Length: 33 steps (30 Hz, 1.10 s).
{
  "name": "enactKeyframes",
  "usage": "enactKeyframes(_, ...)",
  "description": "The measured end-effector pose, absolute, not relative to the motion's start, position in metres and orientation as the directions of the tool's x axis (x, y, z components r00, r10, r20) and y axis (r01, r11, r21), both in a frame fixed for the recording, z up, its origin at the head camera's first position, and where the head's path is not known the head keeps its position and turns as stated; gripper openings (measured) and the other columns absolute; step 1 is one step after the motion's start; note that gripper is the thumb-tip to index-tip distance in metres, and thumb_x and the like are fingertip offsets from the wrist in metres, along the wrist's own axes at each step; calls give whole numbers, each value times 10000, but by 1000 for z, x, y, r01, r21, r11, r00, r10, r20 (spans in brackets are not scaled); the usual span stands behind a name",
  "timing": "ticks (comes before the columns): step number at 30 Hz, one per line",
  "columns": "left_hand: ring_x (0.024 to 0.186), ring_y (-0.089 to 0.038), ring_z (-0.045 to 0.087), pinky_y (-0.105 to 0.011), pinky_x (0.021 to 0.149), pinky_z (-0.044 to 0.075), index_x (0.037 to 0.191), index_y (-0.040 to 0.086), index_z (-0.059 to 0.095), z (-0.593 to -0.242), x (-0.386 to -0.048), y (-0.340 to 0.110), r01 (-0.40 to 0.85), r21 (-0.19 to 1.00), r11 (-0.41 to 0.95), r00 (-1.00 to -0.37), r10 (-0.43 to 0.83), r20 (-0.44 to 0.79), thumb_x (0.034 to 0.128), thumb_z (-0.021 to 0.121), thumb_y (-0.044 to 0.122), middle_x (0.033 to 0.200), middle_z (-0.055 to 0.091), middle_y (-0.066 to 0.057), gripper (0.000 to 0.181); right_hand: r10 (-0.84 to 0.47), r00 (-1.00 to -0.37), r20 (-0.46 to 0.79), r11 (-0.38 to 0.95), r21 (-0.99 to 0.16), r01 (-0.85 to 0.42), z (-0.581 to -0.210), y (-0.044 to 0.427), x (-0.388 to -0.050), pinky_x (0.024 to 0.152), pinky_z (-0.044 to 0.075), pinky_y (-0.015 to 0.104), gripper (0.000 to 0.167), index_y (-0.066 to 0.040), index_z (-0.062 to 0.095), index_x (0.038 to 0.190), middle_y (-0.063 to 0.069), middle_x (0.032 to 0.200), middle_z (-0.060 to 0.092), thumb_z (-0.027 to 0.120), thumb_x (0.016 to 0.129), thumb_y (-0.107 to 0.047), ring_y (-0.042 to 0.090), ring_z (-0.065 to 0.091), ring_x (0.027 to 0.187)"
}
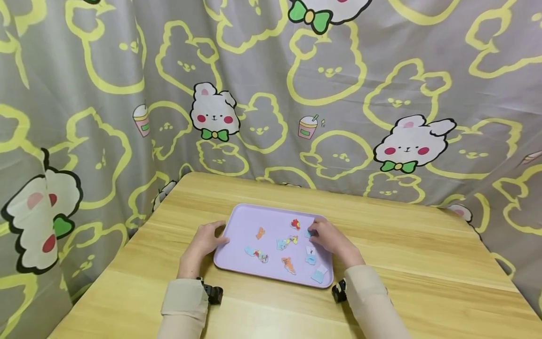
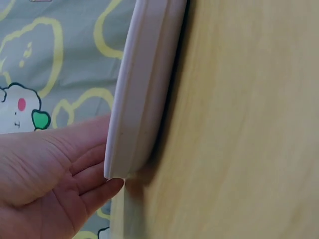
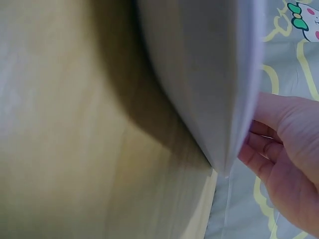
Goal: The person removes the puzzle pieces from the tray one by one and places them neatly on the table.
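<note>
A lilac tray [image 1: 237,263] lies on the table with several small, irregular puzzle pieces on it. My left hand [image 1: 210,237] grips the tray's left edge, thumb over the rim; in the left wrist view the fingers [image 2: 92,174] reach against the outer wall. At the right side of the tray, my right hand [image 1: 325,236] pinches a light blue piece [image 1: 308,233], partly hidden by the fingertips. Near it lie a red piece [image 1: 295,224] and a blue-and-white piece [image 1: 310,257]. In the right wrist view the tray wall [image 3: 209,84] hides the fingertips.
Left and centre on the tray are orange pieces [image 1: 260,232] and two multicoloured clusters [image 1: 257,254]. Another blue piece [image 1: 319,273] lies in the near right corner. The wooden table [image 1: 423,263] extends around the tray, and a patterned curtain [image 1: 262,70] hangs behind.
</note>
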<state>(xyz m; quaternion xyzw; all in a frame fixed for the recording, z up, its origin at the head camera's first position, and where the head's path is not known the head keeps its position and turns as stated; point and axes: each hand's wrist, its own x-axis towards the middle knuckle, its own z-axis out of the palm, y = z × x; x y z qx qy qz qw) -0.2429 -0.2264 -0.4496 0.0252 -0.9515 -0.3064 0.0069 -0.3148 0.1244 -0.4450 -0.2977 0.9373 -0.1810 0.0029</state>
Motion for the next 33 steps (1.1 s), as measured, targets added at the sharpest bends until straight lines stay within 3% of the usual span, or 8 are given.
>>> enactKeyframes(21,1381,-450,413,-568,1169,328,1369,4,550,-463,-241,-238,-8,675,738,-1000,-10,-1,892,703,138,1446,494,-248,519,-498,-863,90,751,-453,-481,-450,128,-319,710,521,278,215,41,685,950,76,883,603,774,813,-99,141,566,790)
enactKeyframes(33,1395,-442,398,-569,1177,311,1376,14,546,-466,-243,-241,-28,691,722,-1000,-22,-17,894,702,140,1464,479,-233,522,-382,-912,149,716,-577,-394,-450,127,-315,621,458,192,210,34,675,928,106,858,618,767,822,-123,139,535,750)
